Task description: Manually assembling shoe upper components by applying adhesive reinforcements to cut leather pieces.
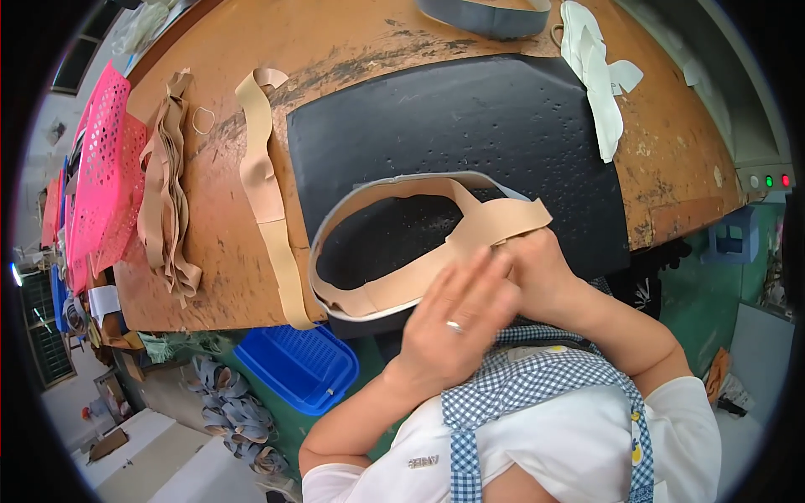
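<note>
A band (317,249), grey to whitish outside, stands as an oval loop on the black mat (453,109). Along its inner face runs a tan strip (394,281) that looks like leather or a lining. The strip's free end folds over toward my right hand (541,264), whose fingers are closed around it at the loop's right side. My left hand (457,323), wearing a ring, lies with fingers stretched out over the near right part of the loop. Its fingertips are slightly blurred and close to my right hand. What lies beneath both hands is hidden.
Left of the mat lie a long tan strip (264,189) and a bundle of tan strips (168,193), beside a pink perforated basket (101,159). White cut pieces (597,92) and another grey band (490,21) are at the far side. A blue basket (302,369) stands below the table's near edge.
</note>
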### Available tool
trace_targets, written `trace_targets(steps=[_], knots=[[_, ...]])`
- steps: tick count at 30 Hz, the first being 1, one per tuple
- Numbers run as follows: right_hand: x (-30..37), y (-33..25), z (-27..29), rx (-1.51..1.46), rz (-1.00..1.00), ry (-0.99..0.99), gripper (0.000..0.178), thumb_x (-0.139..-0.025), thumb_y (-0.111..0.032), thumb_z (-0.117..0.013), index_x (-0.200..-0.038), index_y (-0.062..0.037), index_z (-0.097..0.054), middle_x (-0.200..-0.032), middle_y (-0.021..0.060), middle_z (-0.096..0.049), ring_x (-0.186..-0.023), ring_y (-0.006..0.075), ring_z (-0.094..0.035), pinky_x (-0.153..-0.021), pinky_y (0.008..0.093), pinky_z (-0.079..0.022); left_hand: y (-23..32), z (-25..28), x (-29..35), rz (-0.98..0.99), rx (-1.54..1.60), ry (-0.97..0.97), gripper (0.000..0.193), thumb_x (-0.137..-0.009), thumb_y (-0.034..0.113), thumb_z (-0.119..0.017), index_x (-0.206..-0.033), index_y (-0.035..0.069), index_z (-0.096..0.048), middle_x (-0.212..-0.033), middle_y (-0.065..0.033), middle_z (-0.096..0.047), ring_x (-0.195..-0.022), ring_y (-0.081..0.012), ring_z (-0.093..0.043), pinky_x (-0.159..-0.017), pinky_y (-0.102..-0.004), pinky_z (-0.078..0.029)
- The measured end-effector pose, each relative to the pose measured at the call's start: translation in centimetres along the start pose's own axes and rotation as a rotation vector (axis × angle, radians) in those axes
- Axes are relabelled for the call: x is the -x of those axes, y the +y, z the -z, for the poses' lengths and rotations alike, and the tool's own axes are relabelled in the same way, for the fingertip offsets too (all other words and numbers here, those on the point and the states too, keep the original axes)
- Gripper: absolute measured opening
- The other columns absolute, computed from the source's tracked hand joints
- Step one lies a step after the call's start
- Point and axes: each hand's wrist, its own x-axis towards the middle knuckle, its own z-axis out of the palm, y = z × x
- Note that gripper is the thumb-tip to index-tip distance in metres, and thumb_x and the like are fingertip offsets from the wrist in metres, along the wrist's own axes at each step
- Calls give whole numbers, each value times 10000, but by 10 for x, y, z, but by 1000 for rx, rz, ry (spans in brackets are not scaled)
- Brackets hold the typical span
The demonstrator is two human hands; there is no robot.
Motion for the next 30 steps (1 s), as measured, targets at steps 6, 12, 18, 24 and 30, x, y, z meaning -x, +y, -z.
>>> trace_targets(steps=[6,12,18,24,30], knots=[[-1,-4,-1,-135,-28,155,225,-792,36,-712,-1011,47,-666,-986,165,-654,-834,310,-665,-700,340,-536,-5,-16,18,290,-326,134,408,-809,-109,-651,-1210,-44,-628,-1154,-190,-635,-1005,-343,-657,-871,-369,-561],[8,2,2,33,42,261,195,-764,34,-737,-947,42,-671,-889,167,-646,-735,306,-655,-622,349,-521,-5,-24,20,209,-498,53,543,-668,-79,-669,-1206,-8,-686,-1144,-132,-636,-985,-298,-634,-834,-372,-555],[7,7,-2,73,37,229,266,-687,-22,-713,-935,36,-635,-922,167,-632,-791,337,-646,-672,389,-525,-5,-23,16,151,-615,-18,561,-693,-40,-640,-1252,-6,-672,-1171,-125,-620,-998,-276,-629,-811,-363,-533],[4,3,-1,105,29,194,254,-669,13,-717,-902,28,-618,-937,170,-613,-826,351,-637,-690,405,-532,-3,-23,12,152,-670,-115,539,-792,59,-589,-1326,-7,-614,-1232,-134,-589,-1079,-258,-589,-860,-363,-472],[2,3,3,107,15,217,149,-797,-46,-744,-903,23,-666,-837,140,-596,-731,308,-629,-605,372,-513,2,-23,3,165,-710,-215,630,-779,26,-596,-1407,13,-545,-1291,-150,-555,-1094,-272,-570,-836,-375,-464]])
